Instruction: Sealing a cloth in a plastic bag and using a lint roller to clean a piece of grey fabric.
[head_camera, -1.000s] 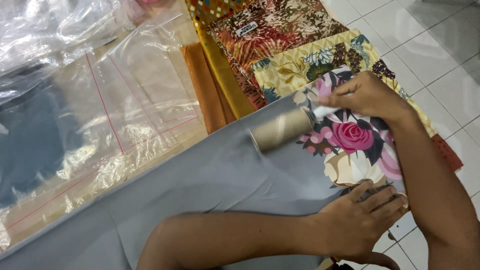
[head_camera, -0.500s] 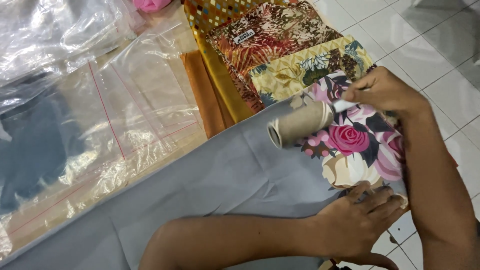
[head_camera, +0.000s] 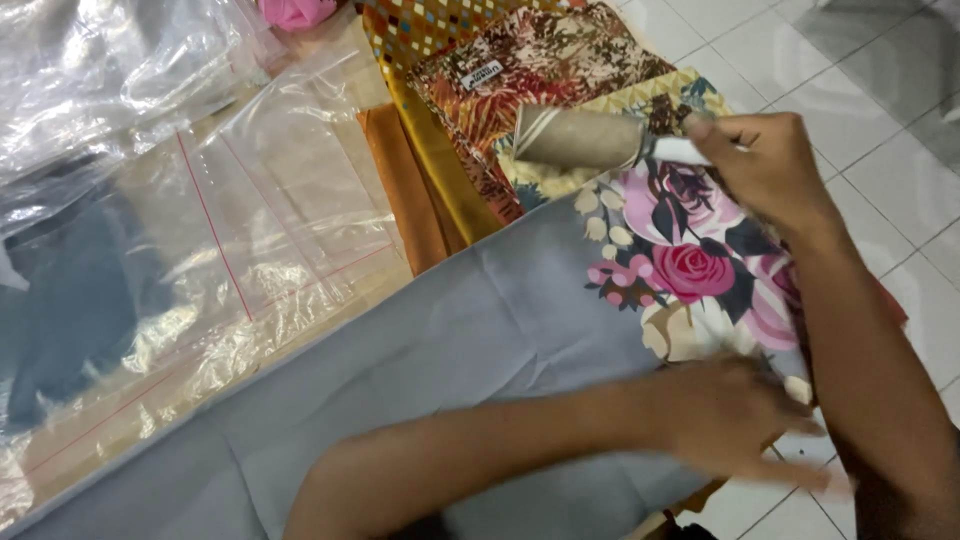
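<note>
A grey cloth (head_camera: 450, 340) with a pink rose print (head_camera: 690, 270) at its right end lies spread in front of me. My right hand (head_camera: 770, 170) grips the white handle of a lint roller (head_camera: 580, 137). The roller's beige drum hovers over the folded patterned fabrics, past the far edge of the grey cloth. My left hand (head_camera: 740, 425) reaches across from the lower left. It lies flat on the cloth's near right corner with fingers spread, blurred by motion.
A stack of folded patterned fabrics (head_camera: 530, 60) and orange cloth (head_camera: 400, 180) lies beyond the grey cloth. Clear plastic bags (head_camera: 250, 220) cover the left side, one over a dark blue cloth (head_camera: 60, 300). White floor tiles (head_camera: 850, 70) lie to the right.
My right hand has lifted the lint roller off the grey cloth and carried it away from me, over the patterned stack. My left hand has shifted slightly on the cloth's corner.
</note>
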